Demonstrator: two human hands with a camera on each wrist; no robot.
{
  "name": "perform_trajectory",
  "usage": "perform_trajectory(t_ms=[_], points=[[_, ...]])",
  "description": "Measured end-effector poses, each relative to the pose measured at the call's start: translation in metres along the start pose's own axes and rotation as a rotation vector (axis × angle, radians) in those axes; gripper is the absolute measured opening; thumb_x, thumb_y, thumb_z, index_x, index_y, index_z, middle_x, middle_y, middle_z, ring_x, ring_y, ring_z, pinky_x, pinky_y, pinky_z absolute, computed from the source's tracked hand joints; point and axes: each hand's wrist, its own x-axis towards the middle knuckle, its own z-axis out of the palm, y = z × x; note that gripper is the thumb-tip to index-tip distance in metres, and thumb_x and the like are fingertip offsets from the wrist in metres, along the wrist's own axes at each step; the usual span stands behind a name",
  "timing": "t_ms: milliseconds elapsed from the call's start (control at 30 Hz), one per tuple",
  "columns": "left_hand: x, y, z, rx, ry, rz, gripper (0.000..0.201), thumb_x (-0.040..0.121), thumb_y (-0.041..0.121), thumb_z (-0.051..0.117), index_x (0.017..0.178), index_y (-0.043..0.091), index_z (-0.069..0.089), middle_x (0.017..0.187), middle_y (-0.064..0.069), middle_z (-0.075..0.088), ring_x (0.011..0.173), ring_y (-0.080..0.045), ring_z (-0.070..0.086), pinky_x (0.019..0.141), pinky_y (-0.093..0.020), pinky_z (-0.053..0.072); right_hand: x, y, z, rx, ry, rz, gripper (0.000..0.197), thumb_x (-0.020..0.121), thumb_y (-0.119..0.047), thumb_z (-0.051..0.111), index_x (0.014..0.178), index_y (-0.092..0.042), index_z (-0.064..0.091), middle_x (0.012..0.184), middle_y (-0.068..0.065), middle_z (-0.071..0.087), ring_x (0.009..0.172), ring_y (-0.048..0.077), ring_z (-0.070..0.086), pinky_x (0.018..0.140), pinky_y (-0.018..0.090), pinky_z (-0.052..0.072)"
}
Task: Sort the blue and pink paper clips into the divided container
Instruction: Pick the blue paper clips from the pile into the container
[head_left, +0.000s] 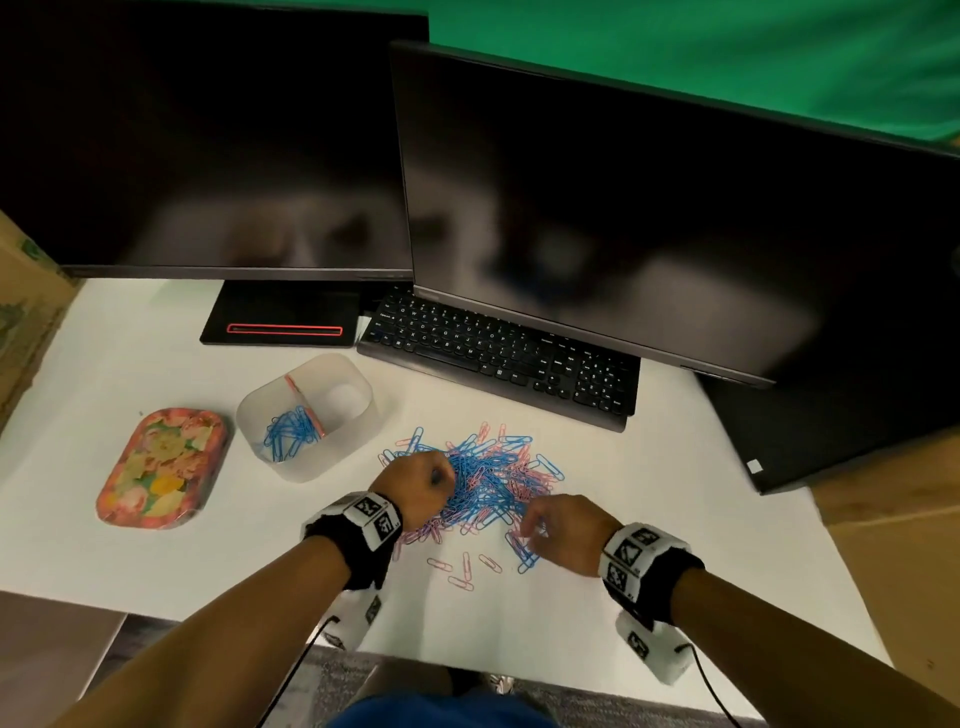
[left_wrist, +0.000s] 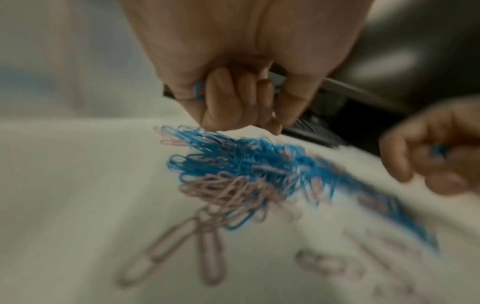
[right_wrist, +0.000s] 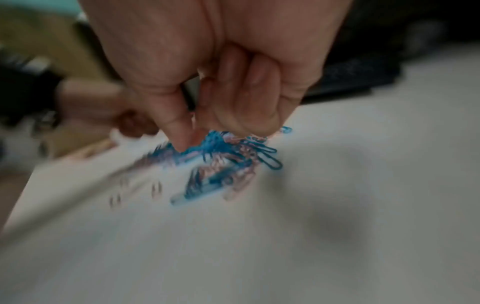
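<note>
While both hands curl over one clip pile (head_left: 483, 483) | left grip (left_wrist: 228, 98) holds one blue clip (left_wrist: 198, 88) | right grip (right_wrist: 221, 115) unclear

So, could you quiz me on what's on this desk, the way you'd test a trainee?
1. True or false: the clips already in the divided container are mostly pink.
2. What lies on the desk to the left of that container? A) a keyboard B) a flowered tray C) a mug
3. Fill in: the left hand grips a ___ clip in its curled fingers.

Key: 1 false, the sorted clips are blue; 2 B; 3 blue, as the left wrist view shows the held clip.
</note>
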Motion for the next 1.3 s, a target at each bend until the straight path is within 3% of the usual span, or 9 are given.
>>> perform_trajectory(t_ms=[167, 300, 600, 833, 933, 1033, 1100, 1167, 1300], points=[[-0.006, -0.001, 0.012, 0.350, 0.004, 0.111, 0.023, 0.086, 0.035, 0.060, 0.108, 0.030, 0.061, 0.069, 0.011, 0.052, 0.078, -0.017, 0.057, 0.071, -0.022, 0.042, -0.009, 0.003, 0.006, -0.457, -0.004, -0.064, 0.038, 0.092, -0.035, 0.052, 0.130, -0.037, 0.051, 0.119, -0.001, 0.063, 0.110, 0.023, 0.059, 0.089, 0.025, 0.041], [-0.002, 0.000, 0.017, 0.335, 0.064, 0.044, 0.015, 0.085, 0.033, 0.059, 0.097, 0.026, 0.063, 0.094, 0.002, 0.066, 0.093, -0.022, 0.063, 0.078, -0.027, 0.049, -0.001, 0.007, 0.013, -0.516, 0.024, -0.117, 0.028, 0.093, -0.035, 0.048, 0.120, -0.033, 0.056, 0.119, -0.002, 0.065, 0.109, 0.025, 0.060, 0.088, 0.029, 0.043], [0.004, -0.005, 0.014, 0.382, 0.085, 0.081, 0.012, 0.085, 0.022, 0.049, 0.090, 0.022, 0.060, 0.097, -0.001, 0.065, 0.091, -0.024, 0.061, 0.074, -0.028, 0.047, 0.009, 0.009, 0.019, -0.609, 0.063, -0.182, 0.022, 0.098, -0.019, 0.038, 0.110, -0.014, 0.054, 0.113, 0.007, 0.062, 0.098, 0.032, 0.061, 0.079, 0.033, 0.045], [-0.002, -0.004, 0.009, 0.063, 0.188, 0.129, 0.012, 0.083, 0.011, 0.057, 0.080, 0.022, 0.060, 0.086, -0.001, 0.064, 0.080, -0.021, 0.062, 0.075, -0.026, 0.049, 0.006, 0.016, 0.008, -0.084, 0.159, -0.165, 0.010, 0.091, -0.022, 0.050, 0.091, -0.024, 0.060, 0.097, 0.001, 0.064, 0.087, 0.022, 0.063, 0.079, 0.032, 0.051], [-0.003, -0.003, 0.007, -0.187, 0.174, 0.038, 0.021, 0.083, 0.007, 0.063, 0.075, 0.026, 0.059, 0.077, 0.004, 0.067, 0.075, -0.012, 0.061, 0.071, -0.011, 0.045, 0.009, 0.015, -0.001, 0.156, 0.193, -0.123, 0.023, 0.089, -0.014, 0.056, 0.075, -0.032, 0.058, 0.082, -0.008, 0.066, 0.080, 0.007, 0.062, 0.077, 0.013, 0.047], [-0.004, -0.005, 0.004, -0.420, 0.135, -0.032, 0.021, 0.085, 0.002, 0.061, 0.088, 0.022, 0.063, 0.074, 0.002, 0.070, 0.082, -0.019, 0.066, 0.086, -0.023, 0.050, 0.015, 0.011, -0.009, 0.334, 0.149, -0.092, 0.022, 0.088, -0.007, 0.061, 0.074, -0.023, 0.063, 0.076, -0.012, 0.066, 0.074, -0.004, 0.060, 0.080, 0.016, 0.046], [-0.007, 0.000, -0.001, -0.521, 0.086, -0.079, 0.022, 0.089, 0.002, 0.057, 0.101, 0.019, 0.064, 0.077, -0.002, 0.071, 0.069, -0.011, 0.064, 0.068, -0.017, 0.050, 0.018, 0.010, -0.015, 0.434, 0.125, -0.032, 0.016, 0.087, -0.006, 0.065, 0.078, -0.018, 0.066, 0.073, -0.010, 0.065, 0.059, -0.005, 0.059, 0.065, 0.014, 0.048], [-0.012, 0.005, -0.006, -0.573, 0.074, -0.137, 0.023, 0.092, 0.005, 0.053, 0.104, 0.019, 0.066, 0.083, -0.005, 0.071, 0.047, -0.007, 0.048, 0.045, -0.015, 0.038, 0.018, 0.008, -0.019, 0.536, 0.123, 0.060, 0.008, 0.088, -0.007, 0.066, 0.083, -0.013, 0.068, 0.061, -0.006, 0.059, 0.035, 0.000, 0.044, 0.039, 0.012, 0.033], [-0.015, 0.002, -0.009, -0.835, 0.028, -0.256, 0.029, 0.088, 0.003, 0.050, 0.100, 0.016, 0.073, 0.080, -0.007, 0.065, 0.046, -0.013, 0.024, 0.049, -0.019, 0.019, 0.021, 0.010, -0.023, 0.834, 0.050, 0.206, 0.010, 0.089, -0.005, 0.062, 0.093, -0.006, 0.071, 0.053, 0.003, 0.041, 0.038, 0.010, 0.021, 0.040, 0.014, 0.015]])
